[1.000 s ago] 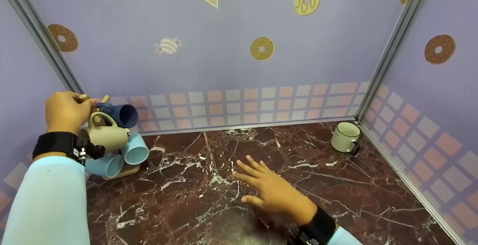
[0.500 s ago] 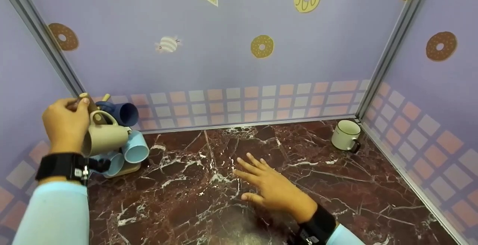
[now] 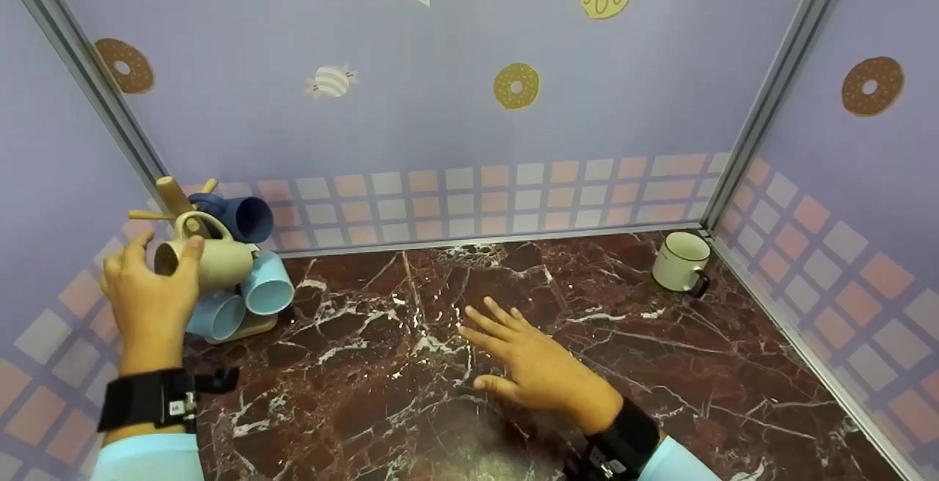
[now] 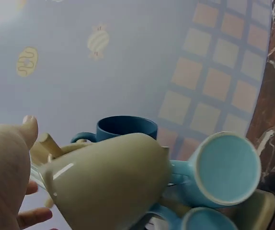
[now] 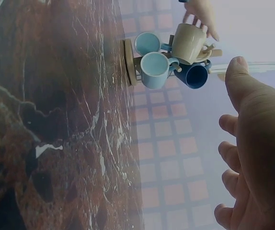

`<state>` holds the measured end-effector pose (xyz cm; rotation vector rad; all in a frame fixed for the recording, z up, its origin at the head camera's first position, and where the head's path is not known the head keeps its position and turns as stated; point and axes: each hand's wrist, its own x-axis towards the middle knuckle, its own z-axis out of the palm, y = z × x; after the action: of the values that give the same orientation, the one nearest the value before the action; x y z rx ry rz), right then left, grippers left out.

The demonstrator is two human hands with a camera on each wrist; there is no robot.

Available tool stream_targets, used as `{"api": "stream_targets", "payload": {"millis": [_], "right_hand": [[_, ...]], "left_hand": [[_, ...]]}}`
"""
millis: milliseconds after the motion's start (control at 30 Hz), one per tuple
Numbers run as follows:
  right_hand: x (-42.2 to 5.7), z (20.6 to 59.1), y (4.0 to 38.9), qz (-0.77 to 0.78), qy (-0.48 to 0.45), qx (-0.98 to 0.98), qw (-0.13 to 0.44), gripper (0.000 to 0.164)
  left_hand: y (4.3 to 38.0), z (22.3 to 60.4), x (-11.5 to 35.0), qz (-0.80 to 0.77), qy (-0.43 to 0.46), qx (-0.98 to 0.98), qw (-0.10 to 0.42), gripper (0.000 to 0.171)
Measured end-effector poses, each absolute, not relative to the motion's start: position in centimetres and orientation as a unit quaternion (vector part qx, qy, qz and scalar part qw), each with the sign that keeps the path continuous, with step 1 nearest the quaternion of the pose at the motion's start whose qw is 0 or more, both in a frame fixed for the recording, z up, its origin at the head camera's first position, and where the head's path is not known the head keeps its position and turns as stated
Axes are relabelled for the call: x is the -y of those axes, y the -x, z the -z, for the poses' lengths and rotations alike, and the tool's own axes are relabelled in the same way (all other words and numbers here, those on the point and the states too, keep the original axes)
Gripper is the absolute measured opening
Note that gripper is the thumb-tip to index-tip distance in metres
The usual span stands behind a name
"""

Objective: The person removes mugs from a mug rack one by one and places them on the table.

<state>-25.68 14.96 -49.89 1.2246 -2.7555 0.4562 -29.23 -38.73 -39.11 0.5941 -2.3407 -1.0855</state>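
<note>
A wooden mug rack stands in the left back corner, its post and one bare peg showing. On it hang a beige mug, a dark blue mug and two light blue mugs. My left hand is beside the beige mug's near end, fingers spread and thumb overlapping the mug's side. In the left wrist view the beige mug lies just right of the palm, ungripped. My right hand is low over the table with its fingers spread, holding nothing.
A cream enamel mug with a black handle stands upright in the right back corner. Below lies a dark red marbled tabletop. Lilac walls with sweets and tile prints enclose the left, back and right.
My left hand has let go of the rack's post top and moved down and towards me, to the beige mug's side. The right hand has stayed in place.
</note>
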Motion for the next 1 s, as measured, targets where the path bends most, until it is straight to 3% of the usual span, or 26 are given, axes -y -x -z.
{"api": "stream_targets", "payload": {"millis": [400,1000], "right_hand": [[-15.1,49.7,25.7,-0.15,-0.398,0.904,0.047,0.083],[-15.1,49.6,25.6,-0.148,-0.398,0.904,0.044,0.083]], "left_hand": [[29.5,41.9,39.4,0.448,-0.21,0.842,0.217,0.12],[29.7,41.6,40.0,0.462,-0.224,0.83,0.215,0.113]]}}
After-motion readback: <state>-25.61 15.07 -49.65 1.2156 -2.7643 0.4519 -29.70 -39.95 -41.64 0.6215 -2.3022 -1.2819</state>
